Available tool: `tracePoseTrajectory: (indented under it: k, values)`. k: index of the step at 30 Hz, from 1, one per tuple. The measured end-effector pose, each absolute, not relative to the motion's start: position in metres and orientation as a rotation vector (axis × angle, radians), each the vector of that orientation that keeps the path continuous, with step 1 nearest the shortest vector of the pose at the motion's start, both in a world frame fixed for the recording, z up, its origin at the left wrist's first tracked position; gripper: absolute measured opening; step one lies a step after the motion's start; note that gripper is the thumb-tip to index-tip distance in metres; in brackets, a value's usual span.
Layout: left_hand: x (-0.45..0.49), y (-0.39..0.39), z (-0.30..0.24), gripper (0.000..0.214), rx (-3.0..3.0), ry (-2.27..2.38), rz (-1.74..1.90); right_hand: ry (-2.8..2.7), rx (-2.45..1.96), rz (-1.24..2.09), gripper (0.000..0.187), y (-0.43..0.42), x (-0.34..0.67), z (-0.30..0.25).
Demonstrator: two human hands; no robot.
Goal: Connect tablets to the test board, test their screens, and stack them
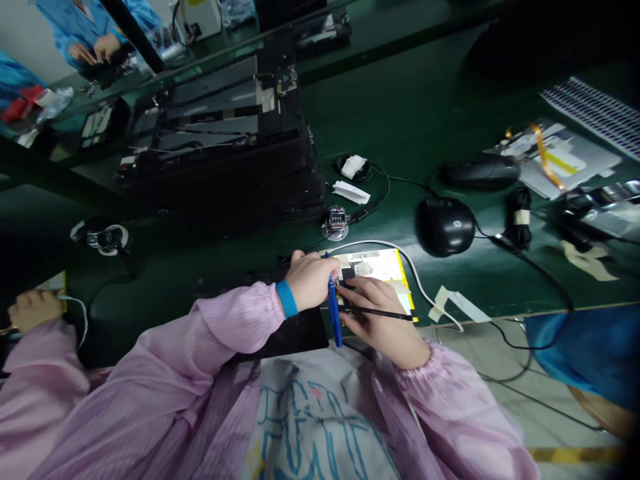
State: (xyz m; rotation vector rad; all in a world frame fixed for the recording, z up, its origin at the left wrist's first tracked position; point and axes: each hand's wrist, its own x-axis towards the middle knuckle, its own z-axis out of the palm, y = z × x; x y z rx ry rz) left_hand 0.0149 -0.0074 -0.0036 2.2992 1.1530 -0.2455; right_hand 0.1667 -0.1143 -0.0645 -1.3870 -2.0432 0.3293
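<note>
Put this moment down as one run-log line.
left hand: holds blue pen | right hand: holds black stick | under right hand: yellow-edged white panel | beyond: dark stack, black mouse

Counter [336,221] behind flat panel [391,261] — stack [220,143] left, mouse [447,225] right.

I hold blue pen [334,303] pointing toward me, thin black tool [383,313] crosswise; white panel [390,261], yellow-edged, lies flat beneath.

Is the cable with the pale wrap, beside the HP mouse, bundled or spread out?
Bundled: the cable lies in gathered loops, the pale wrap around its middle.
</note>
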Motion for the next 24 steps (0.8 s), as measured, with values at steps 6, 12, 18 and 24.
tracePoseTrajectory:
  k: [6,12,18,24]
  values:
    - [0.013,-0.008,-0.004,0.005,2.296,1.134,-0.236,-2.142,-1.442,0.266,0.036,-0.115,0.163,-0.064]
    - [0.011,-0.006,0.004,0.005,2.234,1.167,-0.135,-2.008,-1.441,0.397,0.036,-0.114,0.163,-0.06]
    - [0.007,-0.018,0.028,0.004,2.164,0.925,0.303,-1.368,-1.377,0.857,0.026,-0.118,0.182,-0.046]
    - [0.011,-0.041,0.03,0.011,2.017,0.646,0.211,-1.064,-1.271,1.266,0.026,-0.124,0.184,-0.024]
